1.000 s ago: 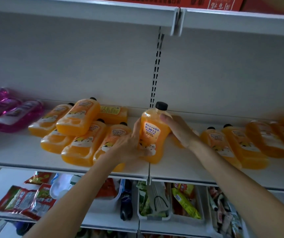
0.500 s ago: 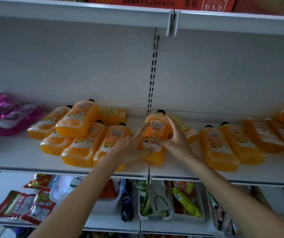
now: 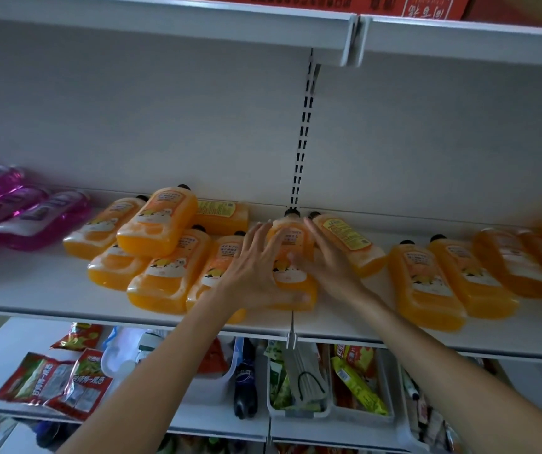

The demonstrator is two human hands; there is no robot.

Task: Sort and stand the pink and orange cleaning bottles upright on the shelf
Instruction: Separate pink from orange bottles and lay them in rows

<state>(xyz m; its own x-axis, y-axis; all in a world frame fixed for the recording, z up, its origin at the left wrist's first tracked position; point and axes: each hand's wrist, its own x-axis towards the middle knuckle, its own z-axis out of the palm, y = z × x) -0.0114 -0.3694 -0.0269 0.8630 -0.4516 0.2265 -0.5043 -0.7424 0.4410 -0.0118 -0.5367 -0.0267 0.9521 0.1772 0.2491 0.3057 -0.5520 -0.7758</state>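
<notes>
Pink bottles (image 3: pixel 34 217) lying far left of slotted upright (image 3: pixel 304 142) | left hand (image 3: pixel 256 273), right hand (image 3: pixel 332 270), fingers splayed straight, pressing orange bottle (image 3: pixel 294 283) directly below upright, gripping nothing | risk: releasing unevenly, bottle toppling onto lying neighbours (image 3: pixel 427 283)

White metal shelf (image 3: pixel 34 290) before me, pale grey back panel (image 3: pixel 132 126) behind it, slotted upright strip (image 3: pixel 305 126) running down its middle, upper shelf (image 3: pixel 165 31) over my head bearing red cartons (image 3: pixel 427 6), lower shelf (image 3: pixel 1 348) beneath with snack packets (image 3: pixel 53 381) and white bins (image 3: pixel 299 412), dim, flat light
</notes>
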